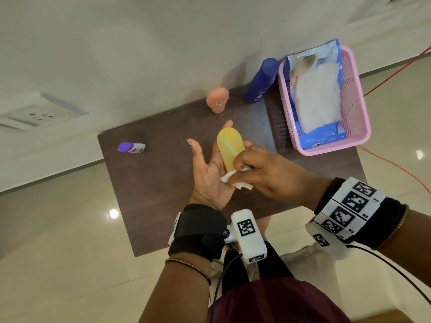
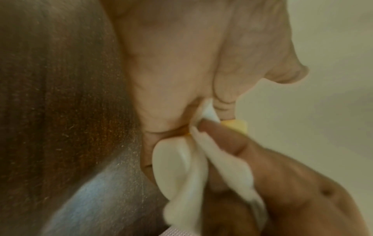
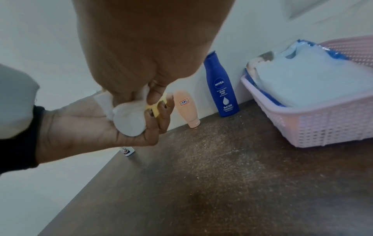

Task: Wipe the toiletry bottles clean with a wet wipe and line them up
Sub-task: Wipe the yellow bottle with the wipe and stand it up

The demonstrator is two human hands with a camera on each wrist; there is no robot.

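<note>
A yellow bottle (image 1: 229,148) with a white cap (image 2: 171,159) lies in my left hand (image 1: 210,169) above the dark table (image 1: 163,194). The fingers (image 3: 161,115) curl round its far side and the thumb sticks out. My right hand (image 1: 254,169) pinches a crumpled white wet wipe (image 1: 235,181) and presses it against the bottle's cap end (image 3: 129,123). At the back stand a blue Nivea bottle (image 1: 261,82) and a peach bottle (image 1: 218,100) on its cap. A small purple-capped bottle (image 1: 131,147) lies at the left.
A pink basket (image 1: 359,108) at the table's right holds an opened blue pack of wipes (image 1: 314,96). The wall runs close behind the bottles. An orange cable (image 1: 396,73) crosses the floor to the right. The table's near half is bare wood.
</note>
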